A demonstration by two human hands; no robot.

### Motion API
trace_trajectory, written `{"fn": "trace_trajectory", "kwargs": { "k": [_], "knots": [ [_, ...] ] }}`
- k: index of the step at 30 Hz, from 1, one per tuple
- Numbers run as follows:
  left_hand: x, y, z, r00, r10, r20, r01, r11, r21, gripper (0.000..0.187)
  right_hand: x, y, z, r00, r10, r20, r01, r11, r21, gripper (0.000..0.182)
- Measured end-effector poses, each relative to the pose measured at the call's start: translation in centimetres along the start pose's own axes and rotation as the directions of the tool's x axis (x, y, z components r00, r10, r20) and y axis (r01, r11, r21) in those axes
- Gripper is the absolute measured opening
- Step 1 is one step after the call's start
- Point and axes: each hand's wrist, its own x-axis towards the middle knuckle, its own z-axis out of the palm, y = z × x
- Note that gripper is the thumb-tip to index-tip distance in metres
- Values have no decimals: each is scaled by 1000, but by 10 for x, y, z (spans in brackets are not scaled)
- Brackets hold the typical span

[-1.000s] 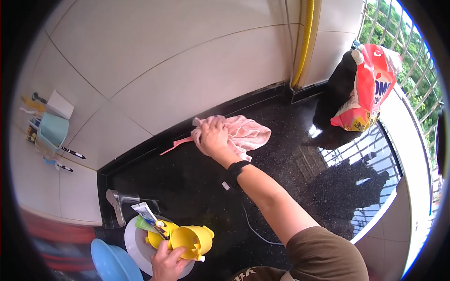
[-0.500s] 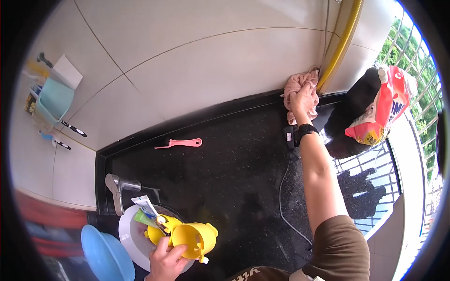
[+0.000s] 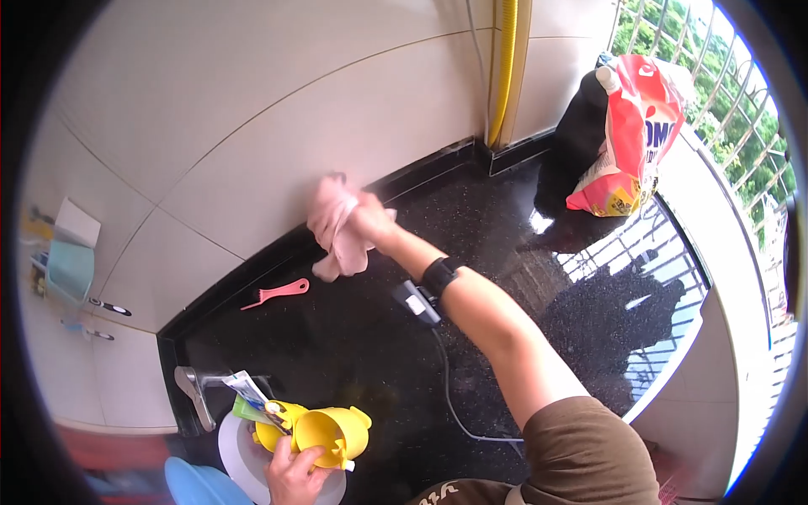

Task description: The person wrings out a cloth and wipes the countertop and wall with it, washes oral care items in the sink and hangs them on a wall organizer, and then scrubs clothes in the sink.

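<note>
My right hand (image 3: 370, 220) is closed on a pink cloth (image 3: 340, 254), pressed near the foot of the tiled wall; both are smeared by motion. Low in the view, my left hand (image 3: 291, 476) grips a pair of yellow cups (image 3: 349, 425) by the rim, thumb and fingers pinched on it. A toothpaste tube (image 3: 244, 389) and a green item (image 3: 246, 410) stick up out of the rear cup. Beneath the cups lies the white sink basin (image 3: 234, 450). A pink brush (image 3: 286, 290) rests on the black counter, left of the cloth.
A silver faucet (image 3: 195, 396) stands behind the basin, with a blue tub (image 3: 198, 484) at its left. A red detergent bag (image 3: 631, 139) stands at the right by the barred window. My wrist carries a dark band with a device (image 3: 418, 305) and a trailing cable (image 3: 450, 396).
My right hand has swept the pink cloth leftward along the wall base, away from the corner by the yellow pipe. My left hand still holds the yellow cups. The camera view has shifted.
</note>
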Motion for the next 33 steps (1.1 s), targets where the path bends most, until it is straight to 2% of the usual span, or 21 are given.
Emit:
{"fn": "trace_trajectory", "kwargs": {
  "k": [1, 3, 4, 6, 7, 8, 9, 10, 11, 13, 15, 18, 20, 21, 22, 24, 26, 27, 28, 30, 33],
  "knots": [
    [1, 1, -2, 999, 44, -24, -44, 999, 7, 19, -1, -21, -19, 993, 108, 41, -114, 972, 206, 31],
    [3, -10, 4, 998, 45, -42, -42, 997, 61, 22, -7, -56, -68, 978, 164, -132, -99, 910, 402, 29],
    [3, -15, 5, 997, 49, -60, -43, 993, 110, 24, -3, -60, -101, 967, 173, -185, -108, 942, 317, 29],
    [3, -17, 5, 998, -25, -53, 29, 996, 88, 22, 2, -48, -166, 974, -80, -212, 94, 994, 55, 30],
    [4, -19, 5, 997, -2, -76, 8, 997, 74, 22, 7, -33, -207, 984, -91, -156, 52, 970, -238, 34],
    [2, -21, 6, 995, 19, -96, -13, 998, 61, 23, 13, -9, -234, 991, -86, -97, 24, 858, -512, 39],
    [-1, -22, 8, 995, 4, -97, 2, 998, 55, 23, 3, -8, -223, 982, -132, -135, -30, 596, -803, 47],
    [-4, -24, 9, 996, -22, -83, 26, 999, 38, 24, -18, -8, -204, 969, -193, -155, -106, 244, -964, 56],
    [-4, -26, 10, 996, -44, -74, 46, 999, 22, 24, -27, 11, -178, 961, -210, -181, -186, -8, -982, 66],
    [-7, -27, 11, 995, -61, -75, 63, 998, 16, 25, -23, 11, -140, 965, -108, -239, -232, 69, -970, 67],
    [-8, -27, 15, 996, -55, -67, 56, 998, 2, 26, -24, 26, -103, 960, -194, -204, -194, 73, -978, 62],
    [-8, -28, 19, 995, -24, -96, 24, 1000, 5, 27, -38, 39, -51, 936, -351, 13, 95, 217, -972, 58],
    [-1, -28, 17, 997, -53, -51, 53, 999, -6, 27, -44, 33, -34, 930, -265, 254, 342, 373, -863, 36],
    [6, -25, 14, 998, -31, -60, 33, 999, 22, 27, -42, 28, -36, 934, -105, 341, 323, 655, -683, 29],
    [13, -25, 12, 998, -11, -55, 13, 999, 34, 27, -42, 10, -34, 950, 13, 312, 204, 729, -653, 30],
    [28, -31, 10, 991, 120, -57, -112, 985, 132, 33, -34, -16, -54, 999, -6, 48, 28, 876, -482, 30],
    [47, -31, 4, 986, 155, -59, -146, 980, 133, 31, -29, -61, -96, 981, -67, -182, -56, 800, -597, 29],
    [58, -30, 0, 982, 188, -28, -181, 972, 148, 30, -13, -47, -124, 924, -347, -162, 77, 583, -809, 31],
    [69, -29, -4, 977, 215, 7, -213, 964, 160, 28, -4, -46, -149, 897, -430, -104, 68, 367, -928, 36],
    [95, -34, 1, 960, 279, -16, -272, 944, 185, 27, 16, -12, -190, 912, -400, -93, -77, 57, -995, 42],
    [135, -37, 15, 948, 313, -56, -297, 936, 189, 29, 17, 14, -179, 883, -460, -99, -101, 20, -995, 52]
  ]
}}
